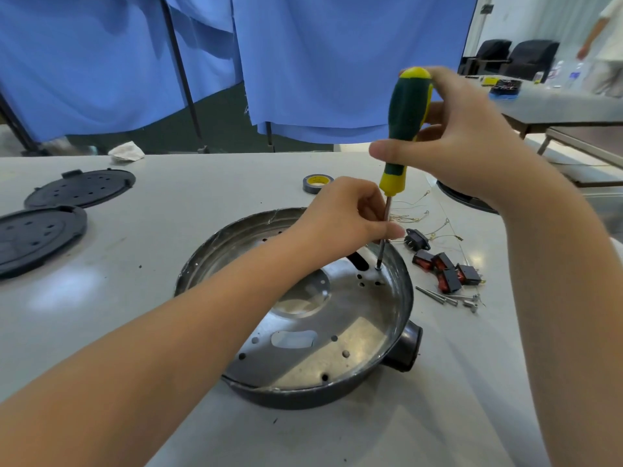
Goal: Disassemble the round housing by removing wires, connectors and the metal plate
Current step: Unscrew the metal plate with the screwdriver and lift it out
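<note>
Table [168,332]: one housing [387,332], two covers [81,187], four switches [448,269].

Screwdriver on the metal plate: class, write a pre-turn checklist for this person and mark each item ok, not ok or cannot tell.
1. Right hand grips screwdriver handle: ok.
2. Left hand pinches the shaft to steady it: ok.
3. Tip sits on a screw in the metal plate: ok; seated in the slot: cannot tell.
4. Screwdriver near upright: ok.
5. Round housing braced against turning: not ok, neither hand holds it.
6. Removed screws lie outside the housing: ok.
</note>
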Motion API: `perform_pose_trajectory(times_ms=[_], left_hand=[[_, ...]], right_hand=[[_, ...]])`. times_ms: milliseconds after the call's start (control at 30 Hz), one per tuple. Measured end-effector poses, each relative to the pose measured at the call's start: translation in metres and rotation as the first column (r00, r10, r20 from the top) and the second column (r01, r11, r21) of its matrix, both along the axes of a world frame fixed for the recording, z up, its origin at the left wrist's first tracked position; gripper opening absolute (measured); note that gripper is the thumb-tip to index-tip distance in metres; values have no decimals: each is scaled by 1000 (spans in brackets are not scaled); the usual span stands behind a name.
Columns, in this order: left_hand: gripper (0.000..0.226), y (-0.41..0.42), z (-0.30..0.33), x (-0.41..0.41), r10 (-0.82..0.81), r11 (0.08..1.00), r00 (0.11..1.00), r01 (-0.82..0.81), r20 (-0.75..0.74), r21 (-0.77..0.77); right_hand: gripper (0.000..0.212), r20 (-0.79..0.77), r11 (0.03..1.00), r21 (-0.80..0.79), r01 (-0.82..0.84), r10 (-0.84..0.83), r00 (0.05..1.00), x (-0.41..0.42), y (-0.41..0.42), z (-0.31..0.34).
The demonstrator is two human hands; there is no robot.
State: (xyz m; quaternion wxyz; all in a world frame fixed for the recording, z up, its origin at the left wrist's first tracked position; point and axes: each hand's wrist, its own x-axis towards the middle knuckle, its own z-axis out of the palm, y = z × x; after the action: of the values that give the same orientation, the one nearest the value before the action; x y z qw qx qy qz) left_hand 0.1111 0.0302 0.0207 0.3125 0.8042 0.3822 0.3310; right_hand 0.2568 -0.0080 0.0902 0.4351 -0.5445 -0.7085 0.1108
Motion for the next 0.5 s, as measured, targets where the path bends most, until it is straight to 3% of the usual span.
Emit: perform_pose_trajectory(times_ms=[133, 233, 333, 500], left_hand=[[11, -1, 0, -2, -90, 992, 996, 89, -5, -86], [14, -2, 0, -5, -175, 967, 984, 178, 34, -183], [8, -2, 2, -3, -114, 989, 994, 113, 2, -93], [27, 2, -1, 0, 4, 1000, 1000, -3, -19, 19]], right_hand=[[69, -21, 1000, -8, -19, 19, 1000, 2, 0, 0], [69, -107, 995, -33, -94, 90, 990, 3, 0, 0], [68, -142, 989, -70, -127, 116, 983, 2, 0, 1], [51, 69, 1000, -12, 9, -8, 998, -2, 1, -1]])
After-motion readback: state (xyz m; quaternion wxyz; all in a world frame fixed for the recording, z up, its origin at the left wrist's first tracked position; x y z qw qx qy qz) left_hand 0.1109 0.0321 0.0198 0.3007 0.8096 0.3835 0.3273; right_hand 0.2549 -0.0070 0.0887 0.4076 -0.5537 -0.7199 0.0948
